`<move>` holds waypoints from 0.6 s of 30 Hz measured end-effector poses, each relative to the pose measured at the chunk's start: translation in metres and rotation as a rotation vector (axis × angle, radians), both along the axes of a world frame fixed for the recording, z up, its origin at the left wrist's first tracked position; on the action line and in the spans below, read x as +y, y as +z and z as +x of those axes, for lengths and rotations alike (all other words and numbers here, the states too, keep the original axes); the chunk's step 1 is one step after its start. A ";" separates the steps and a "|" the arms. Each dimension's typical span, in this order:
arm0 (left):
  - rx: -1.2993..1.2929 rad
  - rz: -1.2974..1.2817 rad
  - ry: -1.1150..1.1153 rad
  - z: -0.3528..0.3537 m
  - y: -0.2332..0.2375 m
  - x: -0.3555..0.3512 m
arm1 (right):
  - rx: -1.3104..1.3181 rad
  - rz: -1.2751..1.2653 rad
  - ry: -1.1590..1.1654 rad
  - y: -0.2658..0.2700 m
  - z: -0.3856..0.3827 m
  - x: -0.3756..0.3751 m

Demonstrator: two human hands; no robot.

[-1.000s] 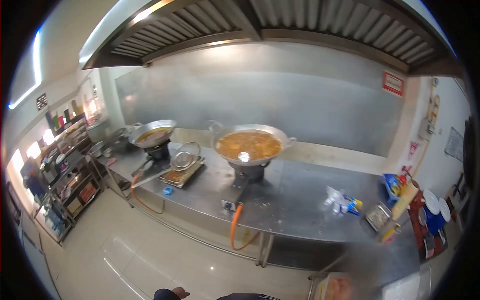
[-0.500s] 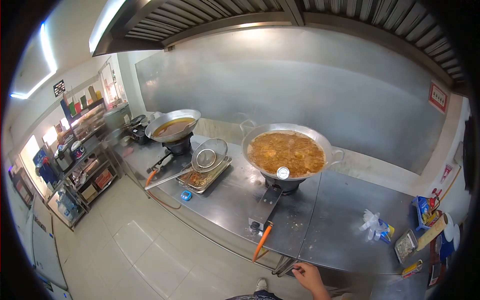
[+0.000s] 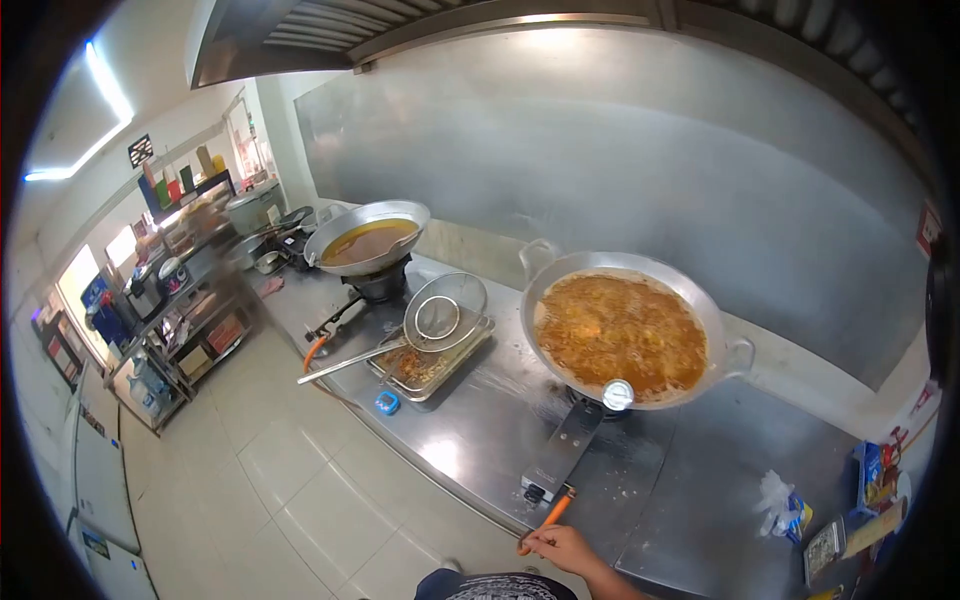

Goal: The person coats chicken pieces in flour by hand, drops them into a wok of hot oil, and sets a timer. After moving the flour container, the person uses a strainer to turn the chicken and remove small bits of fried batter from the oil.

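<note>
My right hand (image 3: 560,548) is at the counter's front edge, low in the view, its fingers drawn together beside the lower end of an orange hose (image 3: 560,506). Whatever is between the fingertips, if anything, is too small to make out. The hose runs up to a burner under a large wok (image 3: 714,322) of bubbling oil with golden-brown food (image 3: 620,330). A round dial thermometer (image 3: 617,394) sits at the wok's front rim. My left hand is out of view.
A second wok (image 3: 417,213) holds brown oil at the back left. A long-handled strainer (image 3: 445,312) lies over a metal tray (image 3: 455,378), near a blue timer (image 3: 387,402). Plastic gloves (image 3: 775,500) lie at right; shelves (image 3: 190,330) stand far left.
The view has shifted, bringing the woks nearer and lower right. My right hand has moved left along the counter edge to the orange hose.
</note>
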State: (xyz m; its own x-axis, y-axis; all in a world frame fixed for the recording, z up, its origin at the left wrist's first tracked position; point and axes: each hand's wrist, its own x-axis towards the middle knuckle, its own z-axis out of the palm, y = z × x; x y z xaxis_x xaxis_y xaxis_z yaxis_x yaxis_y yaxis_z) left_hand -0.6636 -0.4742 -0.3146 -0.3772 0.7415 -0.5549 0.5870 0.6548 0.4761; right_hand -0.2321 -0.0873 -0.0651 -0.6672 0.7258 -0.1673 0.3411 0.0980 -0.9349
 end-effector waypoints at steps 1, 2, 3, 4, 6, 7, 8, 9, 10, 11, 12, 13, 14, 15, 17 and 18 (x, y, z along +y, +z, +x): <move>0.038 0.104 -0.204 -0.017 -0.011 0.013 | 0.113 0.029 -0.020 -0.003 -0.015 0.005; 0.080 0.208 -0.407 -0.036 -0.020 0.024 | 0.229 0.056 -0.038 -0.006 -0.031 0.011; 0.003 -0.033 -0.298 -0.051 -0.019 0.034 | 0.205 0.017 -0.062 0.002 -0.049 0.015; -0.075 -0.272 -0.190 -0.072 -0.015 0.061 | 0.182 -0.022 -0.091 0.020 -0.068 0.021; -0.089 -0.487 -0.117 -0.106 -0.006 0.104 | 0.156 -0.028 -0.131 0.028 -0.107 0.040; -0.018 -0.466 -0.149 -0.127 -0.005 0.123 | 0.159 0.003 -0.138 0.020 -0.129 0.055; 0.053 -0.446 -0.181 -0.149 -0.004 0.138 | 0.162 0.034 -0.145 0.016 -0.154 0.068; 0.084 -0.358 -0.072 -0.169 0.000 0.150 | 0.146 0.006 -0.178 0.022 -0.182 0.081; 0.113 -0.265 0.039 -0.182 0.016 0.166 | 0.120 0.055 -0.193 0.025 -0.213 0.097; 0.141 -0.172 0.145 -0.200 0.027 0.177 | 0.094 0.103 -0.213 0.024 -0.248 0.114; 0.140 -0.113 0.158 -0.223 0.026 0.182 | 0.066 0.149 -0.241 0.022 -0.283 0.131; 0.137 -0.056 0.149 -0.244 0.025 0.188 | 0.047 0.165 -0.263 0.017 -0.323 0.150; 0.129 0.000 0.118 -0.264 0.024 0.201 | 0.022 0.181 -0.307 0.017 -0.361 0.168; 0.154 0.077 0.071 -0.287 0.016 0.204 | -0.176 0.259 -0.321 0.031 -0.397 0.184; -0.010 0.055 0.291 -0.326 0.000 0.200 | -0.428 0.347 -0.343 0.024 -0.468 0.215; 0.045 0.225 0.272 -0.327 -0.004 0.187 | -0.587 0.336 -0.351 0.029 -0.498 0.227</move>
